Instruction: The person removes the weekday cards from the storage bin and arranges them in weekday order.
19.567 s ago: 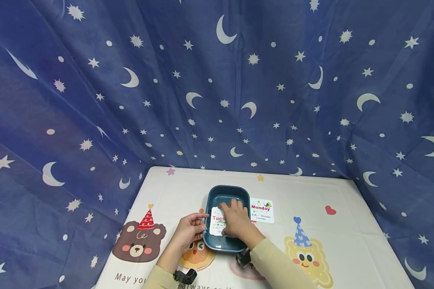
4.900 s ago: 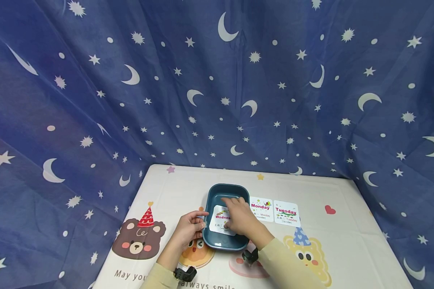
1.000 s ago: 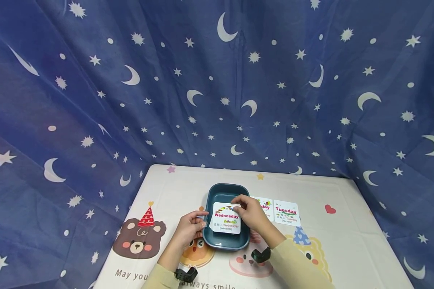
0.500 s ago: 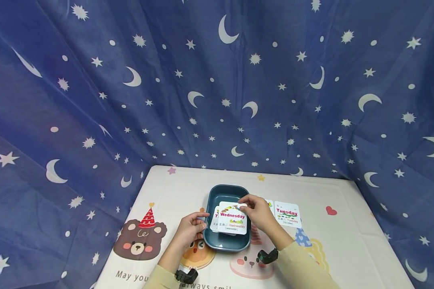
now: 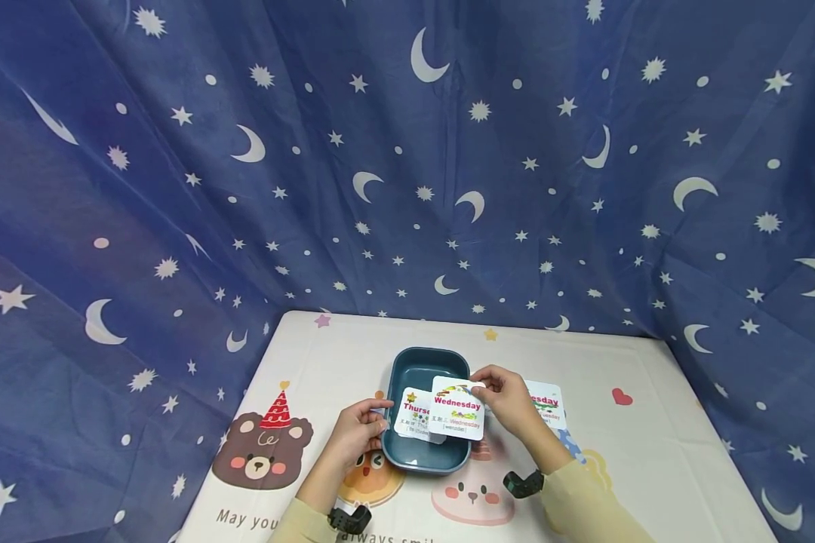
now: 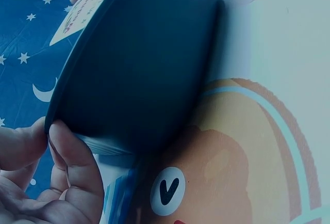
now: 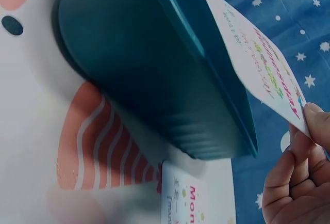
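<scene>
My right hand (image 5: 505,394) pinches the Wednesday card (image 5: 456,408) by its right edge. The card is held above the right side of a dark teal plastic box (image 5: 417,458), and the right wrist view shows it raised over the rim. With thumb and fingers, my left hand (image 5: 356,426) pinches the box's left rim, as the left wrist view also shows. Inside the box lies a Thursday card (image 5: 413,413), partly covered by the Wednesday card, with another card's edge under it. To the right, the Tuesday card (image 5: 550,400) lies partly behind my right hand.
The Monday card (image 7: 180,198) lies on the table beside the box, mostly hidden in the head view. A white tablecloth (image 5: 652,452) with cartoon prints covers the table. Behind it hangs a blue curtain (image 5: 380,113) with moons and stars.
My right hand has moved right with the Wednesday card, which has come off the stack toward the box's right rim and uncovered the Thursday card. My left hand stays on the rim.
</scene>
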`<state>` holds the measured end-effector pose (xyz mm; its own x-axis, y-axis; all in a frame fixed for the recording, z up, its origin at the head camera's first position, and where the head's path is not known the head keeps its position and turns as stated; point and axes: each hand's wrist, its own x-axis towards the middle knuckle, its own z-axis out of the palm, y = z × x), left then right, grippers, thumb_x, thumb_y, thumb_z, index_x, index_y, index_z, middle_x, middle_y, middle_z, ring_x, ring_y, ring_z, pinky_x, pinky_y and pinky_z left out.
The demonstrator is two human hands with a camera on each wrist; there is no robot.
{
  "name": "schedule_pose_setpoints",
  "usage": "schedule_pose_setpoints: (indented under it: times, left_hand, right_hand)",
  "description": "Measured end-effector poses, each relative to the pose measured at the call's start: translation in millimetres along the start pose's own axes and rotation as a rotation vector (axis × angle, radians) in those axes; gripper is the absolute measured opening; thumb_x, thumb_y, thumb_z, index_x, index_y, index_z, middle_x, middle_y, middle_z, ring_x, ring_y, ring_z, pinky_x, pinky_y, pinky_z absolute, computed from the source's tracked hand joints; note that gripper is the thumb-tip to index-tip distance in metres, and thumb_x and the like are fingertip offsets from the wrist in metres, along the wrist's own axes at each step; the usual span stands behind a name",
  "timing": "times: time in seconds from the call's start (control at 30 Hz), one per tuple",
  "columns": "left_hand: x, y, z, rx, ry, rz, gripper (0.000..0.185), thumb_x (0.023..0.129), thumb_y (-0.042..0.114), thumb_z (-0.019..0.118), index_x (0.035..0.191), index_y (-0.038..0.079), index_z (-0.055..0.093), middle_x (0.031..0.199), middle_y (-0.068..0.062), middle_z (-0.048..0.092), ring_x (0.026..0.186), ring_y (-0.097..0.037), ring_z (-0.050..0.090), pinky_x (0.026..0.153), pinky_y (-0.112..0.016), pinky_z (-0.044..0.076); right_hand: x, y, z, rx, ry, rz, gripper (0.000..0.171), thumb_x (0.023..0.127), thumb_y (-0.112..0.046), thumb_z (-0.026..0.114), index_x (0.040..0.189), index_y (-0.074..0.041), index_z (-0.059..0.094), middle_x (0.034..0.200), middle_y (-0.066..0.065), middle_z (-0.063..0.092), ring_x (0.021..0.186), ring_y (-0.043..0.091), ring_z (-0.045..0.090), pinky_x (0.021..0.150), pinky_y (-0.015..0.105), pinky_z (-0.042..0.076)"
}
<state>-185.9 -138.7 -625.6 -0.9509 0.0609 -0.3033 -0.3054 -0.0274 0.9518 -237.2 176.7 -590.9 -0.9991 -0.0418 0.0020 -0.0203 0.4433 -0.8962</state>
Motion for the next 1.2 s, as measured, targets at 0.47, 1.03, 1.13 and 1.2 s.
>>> schedule_pose_setpoints:
  times: [0.47, 1.03, 1.13, 1.2]
  left_hand:
    - [0.1, 0.5, -1.5, -0.007, -0.01, 0.002, 0.04, 0.096, -0.009, 0.067, 0.136, 0.0, 0.07, 0.085, -0.001, 0.059, 0.066, -0.013, 0.056, 0.058, -0.023, 0.056]
    - [0.6, 1.2, -0.7, 0.009, 0.006, -0.008, 0.042, 0.096, -0.009, 0.068, 0.136, 0.002, 0.071, 0.085, -0.002, 0.059, 0.063, -0.014, 0.055, 0.057, -0.024, 0.056]
    - [-0.1, 1.6, -0.6, 0.009, 0.005, -0.006, 0.042, 0.096, -0.009, 0.067, 0.136, 0.002, 0.07, 0.085, -0.003, 0.059, 0.063, -0.015, 0.055, 0.057, -0.025, 0.056]
    - [-0.8, 2.1, -0.2, 0.013, 0.008, -0.006, 0.042, 0.096, -0.009, 0.067, 0.136, 0.003, 0.071, 0.086, -0.003, 0.059, 0.063, -0.015, 0.055, 0.057, -0.025, 0.057]
  right_hand:
    - [-0.9, 14.8, -18.9, 0.052, 0.013, 0.058, 0.014, 0.095, -0.002, 0.077, 0.109, -0.005, 0.077, 0.09, 0.008, 0.068, 0.079, 0.015, 0.059, 0.066, 0.02, 0.051]
    - [-9.3, 35.5, -53.6, 0.01, 0.011, 0.074, 0.016, 0.097, -0.003, 0.075, 0.113, -0.002, 0.074, 0.089, 0.009, 0.069, 0.077, 0.013, 0.061, 0.069, 0.021, 0.058]
    - [-10.7, 40.4, -59.8, 0.009, 0.024, 0.083, 0.016, 0.097, -0.003, 0.075, 0.112, -0.002, 0.074, 0.088, 0.008, 0.068, 0.075, 0.013, 0.061, 0.068, 0.023, 0.057]
    - [-11.1, 44.0, -64.2, 0.008, 0.033, 0.088, 0.015, 0.097, -0.003, 0.075, 0.112, -0.002, 0.074, 0.088, 0.008, 0.068, 0.075, 0.012, 0.061, 0.067, 0.023, 0.057]
